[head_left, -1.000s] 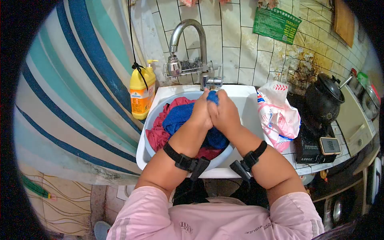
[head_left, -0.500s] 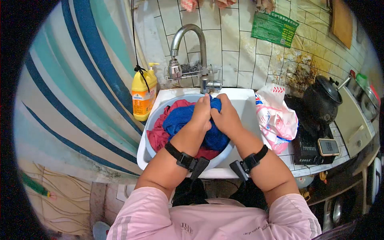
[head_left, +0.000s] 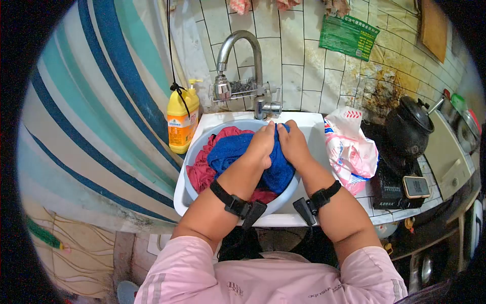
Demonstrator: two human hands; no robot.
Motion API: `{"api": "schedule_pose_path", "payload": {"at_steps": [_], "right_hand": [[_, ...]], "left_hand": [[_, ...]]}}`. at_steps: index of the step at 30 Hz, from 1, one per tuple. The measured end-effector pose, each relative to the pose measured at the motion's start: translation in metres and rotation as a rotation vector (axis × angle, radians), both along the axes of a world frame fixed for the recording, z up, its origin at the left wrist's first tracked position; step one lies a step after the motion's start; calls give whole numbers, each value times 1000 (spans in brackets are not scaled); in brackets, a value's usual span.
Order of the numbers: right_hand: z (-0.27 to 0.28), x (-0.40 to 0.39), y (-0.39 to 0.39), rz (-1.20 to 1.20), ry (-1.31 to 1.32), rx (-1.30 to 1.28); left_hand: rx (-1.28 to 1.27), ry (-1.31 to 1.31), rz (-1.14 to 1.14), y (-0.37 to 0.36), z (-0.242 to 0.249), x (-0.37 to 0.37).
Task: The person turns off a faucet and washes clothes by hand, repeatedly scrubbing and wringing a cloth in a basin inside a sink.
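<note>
The left hand (head_left: 261,145) and right hand (head_left: 293,144) press side by side, both clenched on a blue cloth (head_left: 235,150) bunched over a red garment (head_left: 201,169) in the basin (head_left: 191,152). Beyond them stands the faucet (head_left: 243,50); left, a yellow detergent bottle (head_left: 180,121); right, a plastic bag (head_left: 351,149).

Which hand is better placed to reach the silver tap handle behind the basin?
Probably the right hand: it grips the blue cloth at the round grey basin's far edge, just below the silver tap handle. The left hand lies slightly further left.
</note>
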State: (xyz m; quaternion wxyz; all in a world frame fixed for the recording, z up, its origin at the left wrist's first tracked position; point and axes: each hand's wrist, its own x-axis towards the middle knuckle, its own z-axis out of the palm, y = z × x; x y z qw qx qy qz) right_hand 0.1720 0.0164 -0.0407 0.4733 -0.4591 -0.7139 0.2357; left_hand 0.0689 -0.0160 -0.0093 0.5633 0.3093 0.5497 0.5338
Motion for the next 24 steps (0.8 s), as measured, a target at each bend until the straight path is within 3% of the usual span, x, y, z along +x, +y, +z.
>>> {"api": "schedule_pose_path", "payload": {"at_steps": [3,5,7,10,16,17,21,22,24], "right_hand": [[18,-4,-33,45,-56,137],[22,-10,-39,92,-45,223],[21,-14,-34,16,-132,9],[-2,-7,2,-30,-54,-28],[-18,3,21,-39,-17,-72],[-17,7,22,13,85,-142],[-17,16,38,195,423,-348],[-10,21,32,201,387,-284],[-7,23,35,235,391,-276]], "left_hand": [[37,32,-11,15,-26,-10],[97,-439,-147,29,-48,-20],[89,-352,-155,25,-39,-19],[-87,-38,-33,11,-16,-6],[11,34,-28,-9,8,1],[6,37,-32,-12,10,0],[16,4,-296,-6,1,-12],[38,-39,-409,-3,-3,-14],[58,28,-342,0,0,-20]]}}
